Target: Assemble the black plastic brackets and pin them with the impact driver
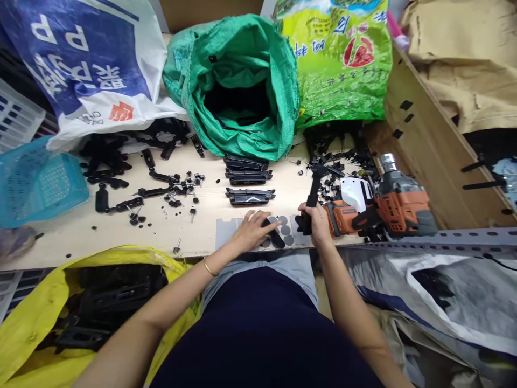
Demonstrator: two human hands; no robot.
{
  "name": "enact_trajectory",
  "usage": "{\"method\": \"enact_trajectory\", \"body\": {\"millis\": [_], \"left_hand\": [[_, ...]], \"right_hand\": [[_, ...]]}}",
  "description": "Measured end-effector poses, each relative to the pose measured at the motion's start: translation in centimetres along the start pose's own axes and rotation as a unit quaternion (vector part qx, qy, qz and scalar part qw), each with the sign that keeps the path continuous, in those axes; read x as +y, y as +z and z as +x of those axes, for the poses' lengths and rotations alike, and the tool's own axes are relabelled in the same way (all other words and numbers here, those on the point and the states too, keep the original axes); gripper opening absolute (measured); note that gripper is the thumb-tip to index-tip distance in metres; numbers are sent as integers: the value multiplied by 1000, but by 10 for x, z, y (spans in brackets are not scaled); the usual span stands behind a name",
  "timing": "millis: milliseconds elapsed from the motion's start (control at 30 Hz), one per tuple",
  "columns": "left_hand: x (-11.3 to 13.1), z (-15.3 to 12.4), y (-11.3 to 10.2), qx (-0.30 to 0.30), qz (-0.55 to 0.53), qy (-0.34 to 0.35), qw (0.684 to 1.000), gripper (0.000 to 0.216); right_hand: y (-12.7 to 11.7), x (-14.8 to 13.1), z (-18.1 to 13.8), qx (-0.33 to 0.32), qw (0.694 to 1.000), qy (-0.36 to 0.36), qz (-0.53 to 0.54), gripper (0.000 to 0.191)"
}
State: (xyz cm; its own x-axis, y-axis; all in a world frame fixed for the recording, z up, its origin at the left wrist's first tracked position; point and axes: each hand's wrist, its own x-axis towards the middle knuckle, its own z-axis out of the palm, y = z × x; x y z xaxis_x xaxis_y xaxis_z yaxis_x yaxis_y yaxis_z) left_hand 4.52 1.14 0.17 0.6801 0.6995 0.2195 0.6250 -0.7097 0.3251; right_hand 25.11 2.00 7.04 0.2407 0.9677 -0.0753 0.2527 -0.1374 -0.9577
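Observation:
My left hand (252,233) is low over the work surface with its fingers spread, the fingertips at a short black plastic bar (276,238). That bar lies at a slant on a grey sheet with round grey discs (286,230); whether the fingers touch it I cannot tell. In my right hand (320,222), a long black plastic piece (314,188) with a wider top end stands nearly upright, the fingers wrapped round its lower part. Beyond my hands, several black folded bracket-like pieces (250,196) lie in a row.
An orange and grey cordless power tool (404,202) lies right. Loose screws with black knobs (183,188) and black parts scatter the wooden table (194,237). Behind stands an open green sack (238,140); a blue basket (44,178) is left. A yellow sack (36,318) holds black parts.

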Motion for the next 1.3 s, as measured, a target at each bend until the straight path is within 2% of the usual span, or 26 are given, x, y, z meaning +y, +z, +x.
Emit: {"method": "enact_trajectory", "body": {"millis": [67,100,133,200,300,400,500,600,733,933,1100,1200,1300], "left_hand": [[2,14,-9,-59,11,98,993,28],[2,22,-14,-83,6,104,991,20],[2,28,-19,-102,-8,80,992,15],[2,34,-29,-112,-68,-28,991,12],[8,26,-44,-37,-192,-208,958,22],[23,12,-51,38,-285,-274,918,25],[40,3,-52,42,-317,-286,903,20],[52,0,-51,44,-302,-276,911,17],[59,-2,-55,68,-275,-255,924,18],[66,-10,-63,0,-215,-244,946,24],[75,-11,-61,-55,-175,-276,944,20],[77,-12,-54,-30,-225,-274,935,24],[79,-14,-46,-35,-352,-280,892,32]], "right_hand": [[7,1,-14,28,987,48,154,24],[10,-1,-17,31,977,68,198,26],[11,-5,-18,29,970,83,225,28],[12,-14,-18,23,962,97,252,34],[16,-27,-21,10,955,105,277,40],[28,-31,-26,-3,943,116,311,44],[43,-31,-25,17,940,116,320,47],[50,-33,-21,9,942,117,314,48],[48,-39,-21,-19,945,109,307,48],[49,-37,-28,-71,955,134,254,49],[63,-28,-33,8,958,137,253,48],[63,-25,-35,6,964,122,234,49],[58,-22,-37,-35,971,111,211,49]]}}
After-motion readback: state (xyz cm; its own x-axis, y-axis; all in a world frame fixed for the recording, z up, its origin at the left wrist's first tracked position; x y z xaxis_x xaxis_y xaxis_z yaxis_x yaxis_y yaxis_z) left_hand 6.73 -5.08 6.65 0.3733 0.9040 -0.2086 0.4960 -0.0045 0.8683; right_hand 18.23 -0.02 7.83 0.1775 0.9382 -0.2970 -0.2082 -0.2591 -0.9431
